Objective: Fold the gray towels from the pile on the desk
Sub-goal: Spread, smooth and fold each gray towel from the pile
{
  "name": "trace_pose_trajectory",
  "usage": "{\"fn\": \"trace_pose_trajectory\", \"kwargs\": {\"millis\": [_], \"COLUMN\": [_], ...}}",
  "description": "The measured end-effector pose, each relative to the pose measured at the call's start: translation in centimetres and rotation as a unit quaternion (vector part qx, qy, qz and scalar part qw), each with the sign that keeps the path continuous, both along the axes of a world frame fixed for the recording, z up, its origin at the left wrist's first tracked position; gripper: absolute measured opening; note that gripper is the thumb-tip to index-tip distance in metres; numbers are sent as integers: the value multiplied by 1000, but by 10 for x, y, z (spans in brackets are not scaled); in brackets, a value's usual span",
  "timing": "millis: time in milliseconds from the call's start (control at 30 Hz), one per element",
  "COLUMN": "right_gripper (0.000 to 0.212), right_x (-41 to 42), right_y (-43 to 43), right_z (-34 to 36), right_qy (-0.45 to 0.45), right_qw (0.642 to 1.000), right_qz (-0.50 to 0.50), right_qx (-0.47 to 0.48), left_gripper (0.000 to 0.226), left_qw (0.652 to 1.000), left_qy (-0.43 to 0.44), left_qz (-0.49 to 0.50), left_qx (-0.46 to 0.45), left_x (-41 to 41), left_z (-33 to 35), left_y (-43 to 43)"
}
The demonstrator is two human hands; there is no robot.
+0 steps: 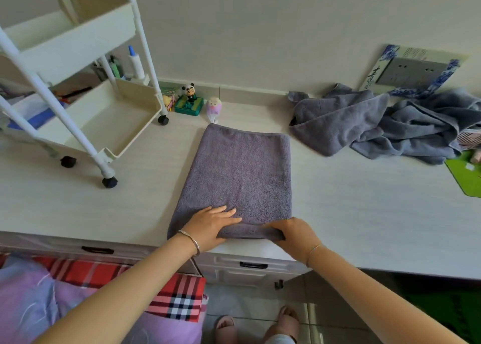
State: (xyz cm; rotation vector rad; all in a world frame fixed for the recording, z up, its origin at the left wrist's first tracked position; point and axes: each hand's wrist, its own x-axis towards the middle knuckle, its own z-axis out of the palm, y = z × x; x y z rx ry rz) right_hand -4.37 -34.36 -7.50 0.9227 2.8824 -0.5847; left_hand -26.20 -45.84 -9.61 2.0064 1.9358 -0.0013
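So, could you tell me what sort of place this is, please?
Probably a bedroom at home: a drawered desk carrying the gray towel stands beside plaid and purple bedding, with a panda figurine by the wall and a wheeled storage cart on the desk.

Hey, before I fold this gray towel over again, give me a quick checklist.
1. Right hand grips the near edge of the gray towel: ok.
2. Left hand presses flat on it: ok.
3. Its surface is smooth, no big wrinkles: ok.
4. Pile of gray towels lies apart, to the right: ok.
5. Toy figure at the far left corner is off the towel: cannot tell.
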Motion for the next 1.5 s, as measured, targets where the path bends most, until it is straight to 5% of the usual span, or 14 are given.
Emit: {"fn": "trace_pose_trajectory", "kwargs": {"millis": [100, 233, 333, 367, 500, 600, 633, 733, 867, 1000, 1167, 1367, 1500], "right_gripper": [28, 25, 23, 27, 31, 29, 34, 44, 29, 33, 21, 25, 37], "right_x": [-3, 8, 20, 22, 12, -7, -9, 5, 27, 30, 13, 0, -1], "right_y": [23, 56, 80, 88, 110, 106, 102, 91, 73, 54, 55, 69, 67], "right_z": [37, 86, 115, 122, 112, 68, 54, 28, 13, 1, 4, -13, -6], "right_qy": [-75, -128, -109, -86, 123, 243, 242, 176, 177, 231, 303, 154, 127], "right_qw": [994, 966, 935, 920, 858, 832, 824, 843, 879, 896, 875, 893, 926], "right_qz": [5, 17, 8, -1, -144, -331, -363, -346, -329, -315, -342, -381, -352], "right_qx": [-84, -224, -337, -381, -478, -373, -361, -372, -297, -214, -159, -185, -45], "left_gripper": [15, 23, 4, 14, 27, 27, 27, 33, 29, 17, 16, 23, 46], "left_qw": [991, 949, 906, 887, 820, 710, 696, 733, 762, 816, 808, 828, 842], "left_qy": [-85, -225, -324, -367, -482, -490, -472, -409, -422, -380, -333, -257, -132], "left_qz": [85, 90, 122, 135, 292, 495, 526, 541, 492, 413, 405, 480, 507], "left_qx": [-58, -202, -245, -247, -102, 106, 124, 58, 24, 136, 268, 132, 129], "left_x": [-22, -49, -64, -68, -74, -70, -65, -48, -35, -22, -16, -21, -16], "left_z": [31, 95, 129, 138, 122, 67, 53, 28, 24, 24, 24, -4, 9], "left_y": [5, 18, 25, 27, 48, 60, 57, 38, 5, 0, 14, 26, 29]}}
